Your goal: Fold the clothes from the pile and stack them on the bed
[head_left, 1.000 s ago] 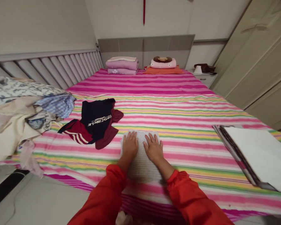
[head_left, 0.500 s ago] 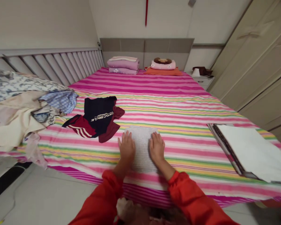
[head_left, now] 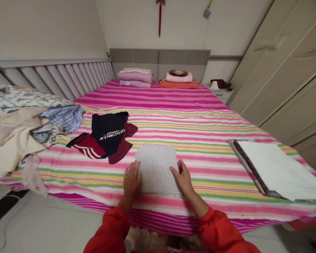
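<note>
The fingers of the left hand [head_left: 132, 181] were extended and slightly parted, aligned along the left side of the folded grey cloth [head_left: 158, 170]. The thumb of the right hand [head_left: 183, 178] was spread from its fingers and placed at the cloth's right side; whether it pinched the fabric could not be determined. The cloth lay flat between both sets of fingers, extending beyond the fingertips, near the middle of the near edge of the bed [head_left: 210, 140]. A dark top [head_left: 109, 126] lay left of the cloth. A heap of clothes [head_left: 15, 123] occupied the bed's left edge; a flat stack [head_left: 274, 168] lay toward the right edge. Folded lilac bedding [head_left: 135, 77] was positioned at the far edge
</note>
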`<state>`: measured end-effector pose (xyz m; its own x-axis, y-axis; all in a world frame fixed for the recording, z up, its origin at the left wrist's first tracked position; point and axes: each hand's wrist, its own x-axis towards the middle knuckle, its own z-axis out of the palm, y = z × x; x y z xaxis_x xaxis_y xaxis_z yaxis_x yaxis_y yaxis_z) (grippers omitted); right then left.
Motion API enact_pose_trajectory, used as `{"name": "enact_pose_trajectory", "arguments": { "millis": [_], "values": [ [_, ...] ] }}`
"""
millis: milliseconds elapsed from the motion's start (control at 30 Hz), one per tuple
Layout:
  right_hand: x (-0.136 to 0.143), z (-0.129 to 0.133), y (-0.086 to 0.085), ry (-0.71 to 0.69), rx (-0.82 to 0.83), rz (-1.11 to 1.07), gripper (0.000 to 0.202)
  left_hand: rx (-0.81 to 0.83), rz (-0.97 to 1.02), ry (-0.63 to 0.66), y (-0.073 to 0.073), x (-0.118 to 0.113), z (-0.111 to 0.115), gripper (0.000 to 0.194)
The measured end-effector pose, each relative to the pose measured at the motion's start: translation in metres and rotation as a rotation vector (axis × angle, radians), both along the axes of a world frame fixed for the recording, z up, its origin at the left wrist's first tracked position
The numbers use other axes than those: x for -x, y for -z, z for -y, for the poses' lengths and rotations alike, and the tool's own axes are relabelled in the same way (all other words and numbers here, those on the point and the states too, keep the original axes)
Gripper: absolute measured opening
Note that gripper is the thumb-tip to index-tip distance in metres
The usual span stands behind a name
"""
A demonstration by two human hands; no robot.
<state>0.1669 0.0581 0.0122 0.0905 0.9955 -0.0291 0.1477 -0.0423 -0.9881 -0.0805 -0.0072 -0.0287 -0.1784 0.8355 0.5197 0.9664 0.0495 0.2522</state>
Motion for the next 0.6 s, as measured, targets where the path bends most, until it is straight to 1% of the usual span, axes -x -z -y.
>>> {"name": "enact_pose_trajectory", "arguments": {
  "millis": [33,100,167,200,233,267,333,433,500,600],
  "values": [
    [-0.001,-0.004,-0.008,-0.062,0.131,-0.148,0.076,0.007,0.004,-0.001,0.0,0.001,0.0,0.049],
    [-0.003,-0.011,-0.023,-0.268,0.343,-0.388,0.065,0.015,0.023,-0.012,0.0,0.0,0.001,0.049],
    [-0.005,-0.016,-0.033,-0.475,0.46,-0.539,0.056,0.023,0.055,-0.014,-0.003,-0.002,0.001,0.049],
    [-0.005,-0.017,-0.036,-0.547,0.493,-0.582,0.055,0.03,0.077,-0.008,-0.004,-0.003,0.001,0.049],
    [-0.004,-0.018,-0.037,-0.59,0.514,-0.608,0.055,0.038,0.104,-0.004,-0.006,-0.003,0.0,0.049],
    [-0.003,-0.019,-0.037,-0.615,0.529,-0.62,0.055,0.05,0.136,-0.001,-0.008,-0.003,0.0,0.049],
    [0.001,-0.018,-0.034,-0.624,0.538,-0.612,0.054,0.086,0.209,-0.001,-0.013,-0.001,-0.001,0.049],
    [0.005,-0.014,-0.033,-0.572,0.507,-0.611,0.055,0.146,0.345,0.004,-0.022,0.004,-0.006,0.051],
    [0.002,-0.008,-0.038,-0.533,0.487,-0.63,0.055,0.143,0.456,0.002,-0.03,0.004,-0.014,0.055],
    [-0.017,0.0,-0.058,-0.525,0.521,-0.627,0.051,0.085,0.581,-0.043,-0.044,-0.008,-0.034,0.06]
  ]
}}
